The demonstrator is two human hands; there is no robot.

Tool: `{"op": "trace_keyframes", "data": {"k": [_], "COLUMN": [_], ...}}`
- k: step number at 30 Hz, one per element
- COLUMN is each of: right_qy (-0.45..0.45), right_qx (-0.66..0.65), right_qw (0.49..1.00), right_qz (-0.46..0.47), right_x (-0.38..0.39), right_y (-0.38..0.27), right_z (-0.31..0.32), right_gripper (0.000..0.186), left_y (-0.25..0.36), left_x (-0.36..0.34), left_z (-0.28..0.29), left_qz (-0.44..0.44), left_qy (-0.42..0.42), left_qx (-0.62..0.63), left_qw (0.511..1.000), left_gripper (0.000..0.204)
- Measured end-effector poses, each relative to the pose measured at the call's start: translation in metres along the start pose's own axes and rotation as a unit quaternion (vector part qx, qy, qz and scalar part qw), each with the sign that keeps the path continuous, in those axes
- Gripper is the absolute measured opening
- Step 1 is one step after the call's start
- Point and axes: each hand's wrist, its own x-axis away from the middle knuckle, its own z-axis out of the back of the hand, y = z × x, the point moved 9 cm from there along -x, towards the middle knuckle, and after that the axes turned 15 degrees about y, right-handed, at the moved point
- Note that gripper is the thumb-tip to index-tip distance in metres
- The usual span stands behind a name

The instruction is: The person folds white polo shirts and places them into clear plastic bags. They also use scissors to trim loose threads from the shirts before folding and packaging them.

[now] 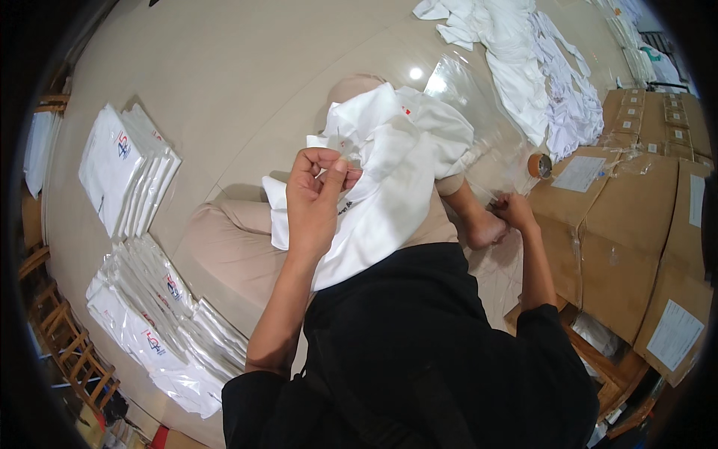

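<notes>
A white cloth garment (396,165) with small red and dark marks lies rumpled across my lap and crossed legs. Above it is my left hand (315,198), its thumb and fingertips pinched together. Something small and see-through shows at those fingertips, too faint to name. My right hand (514,212) is down by the floor beside my bare foot (482,230), fingers curled closed. What it holds, if anything, is hidden. Clear plastic bags (471,93) lie on the floor beyond the garment, reaching toward my right hand.
Folded white garments in clear bags form two stacks, a far-left one (112,168) and a nearer one (161,329). A roll of brown tape (539,165) sits by cardboard boxes (621,247) on the right. Loose white garments (516,75) spread over the tiled floor (247,67) at far right.
</notes>
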Motion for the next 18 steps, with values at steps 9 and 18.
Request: {"op": "trace_keyframes", "data": {"k": [9,18], "right_qy": [0.355,-0.078], "right_qx": [-0.281,-0.527], "right_qw": [0.890,0.845], "right_qz": [-0.056,-0.054], "right_x": [0.018,0.059], "right_y": [-0.095,-0.321], "right_z": [0.119,0.089], "right_gripper": [0.017,0.047], "left_y": [0.008,0.015], "left_x": [0.013,0.024], "left_z": [-0.002,-0.006], "left_qz": [-0.023,-0.045], "left_qy": [0.004,0.015], "left_qx": [-0.009,0.002], "left_qw": [1.000,0.999], "left_gripper": [0.019,0.014]}}
